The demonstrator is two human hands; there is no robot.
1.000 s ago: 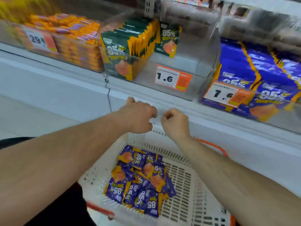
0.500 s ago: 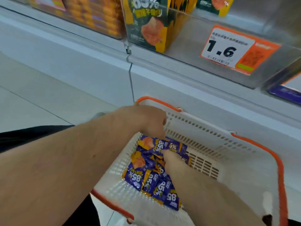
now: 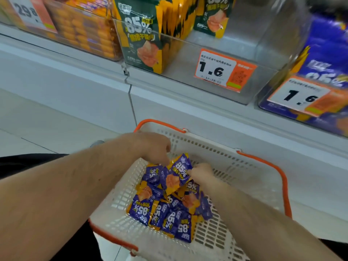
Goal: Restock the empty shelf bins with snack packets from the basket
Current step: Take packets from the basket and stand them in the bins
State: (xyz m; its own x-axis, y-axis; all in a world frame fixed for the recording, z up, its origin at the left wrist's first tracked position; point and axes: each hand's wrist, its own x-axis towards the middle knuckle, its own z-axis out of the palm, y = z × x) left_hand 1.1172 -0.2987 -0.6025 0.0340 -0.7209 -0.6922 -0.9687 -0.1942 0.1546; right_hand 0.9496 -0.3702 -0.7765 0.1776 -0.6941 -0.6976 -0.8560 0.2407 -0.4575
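- Both hands grip one raised purple-and-yellow snack packet (image 3: pixel 178 174) at frame centre: left hand (image 3: pixel 152 147) pinching its upper left corner, right hand (image 3: pixel 201 173) curled on its right edge.
- Risk, as I judge it: glossy film is slippery, so a corner pinch could let it slide back onto the loose packet pile (image 3: pixel 165 210).
- Pillow-shaped foil packets overlap unevenly in the white perforated plastic basket (image 3: pixel 222 155) with orange handles; neighbours may snag and lift along.
- Clear acrylic bin (image 3: pixel 250 44), upper right of centre, looks nearly empty; its hard front lip could catch a packet.

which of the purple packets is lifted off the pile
The purple packet between both hands, raised and tilted at the far end of the basket; the others lie flat.
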